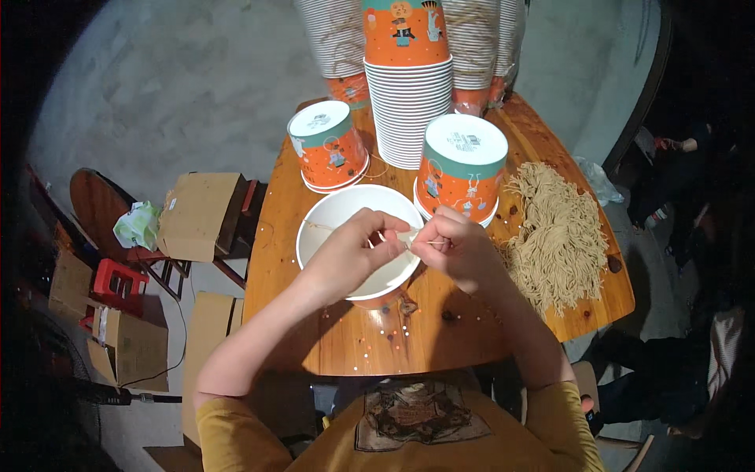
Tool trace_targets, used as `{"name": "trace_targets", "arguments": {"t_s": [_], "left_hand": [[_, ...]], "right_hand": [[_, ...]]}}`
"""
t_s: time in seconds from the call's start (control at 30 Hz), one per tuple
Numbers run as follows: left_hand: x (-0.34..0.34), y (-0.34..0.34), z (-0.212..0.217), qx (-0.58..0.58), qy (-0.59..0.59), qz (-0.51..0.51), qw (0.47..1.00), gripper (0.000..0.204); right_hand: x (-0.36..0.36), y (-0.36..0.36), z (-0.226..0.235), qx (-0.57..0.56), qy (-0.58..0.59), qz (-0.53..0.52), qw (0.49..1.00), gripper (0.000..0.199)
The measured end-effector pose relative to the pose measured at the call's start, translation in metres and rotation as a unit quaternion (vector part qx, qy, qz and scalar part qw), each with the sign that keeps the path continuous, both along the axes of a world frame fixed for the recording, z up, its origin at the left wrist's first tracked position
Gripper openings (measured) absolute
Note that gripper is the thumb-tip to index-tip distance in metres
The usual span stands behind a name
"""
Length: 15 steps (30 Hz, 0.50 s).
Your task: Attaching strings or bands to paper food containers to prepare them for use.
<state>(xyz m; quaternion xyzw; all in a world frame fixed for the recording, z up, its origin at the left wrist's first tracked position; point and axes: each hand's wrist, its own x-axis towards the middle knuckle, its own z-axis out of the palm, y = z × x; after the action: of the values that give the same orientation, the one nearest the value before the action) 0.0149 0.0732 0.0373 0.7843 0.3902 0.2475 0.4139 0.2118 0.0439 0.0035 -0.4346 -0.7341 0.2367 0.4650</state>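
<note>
Wooden table (271, 236) full of paper buckets

The brown, visibly grained tabletop carries an open white-lined bucket (338, 212) near the front. Behind it stand a left upturned bucket (318, 164), a right upturned bucket (464, 185) and, between them, a tall stack (413, 118). Wrapped stacks (334, 39) fill the rear. Tan strings (562, 244) lie heaped right; pale specks (366, 355) dot the front.

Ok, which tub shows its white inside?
The front tub, beneath the left hand; it stands mouth-up, while the tubs flanking the tall stack stand upside down.
</note>
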Motion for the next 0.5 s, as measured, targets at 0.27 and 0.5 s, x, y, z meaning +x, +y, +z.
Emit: {"name": "trace_targets", "arguments": {"t_s": [0.27,0.5], "left_hand": [[0.0076,0.0027,-0.0029,-0.038,0.027,0.006,0.999,0.017],[0.0109,0.004,-0.0065,0.013,0.029,0.01,0.999,0.014]], "right_hand": [[-0.0005,0.001,-0.0009,0.035,-0.036,-0.008,0.999,0.013],[0.0013,0.0016,-0.0013,0.026,-0.046,-0.015,0.998,0.011]]}}
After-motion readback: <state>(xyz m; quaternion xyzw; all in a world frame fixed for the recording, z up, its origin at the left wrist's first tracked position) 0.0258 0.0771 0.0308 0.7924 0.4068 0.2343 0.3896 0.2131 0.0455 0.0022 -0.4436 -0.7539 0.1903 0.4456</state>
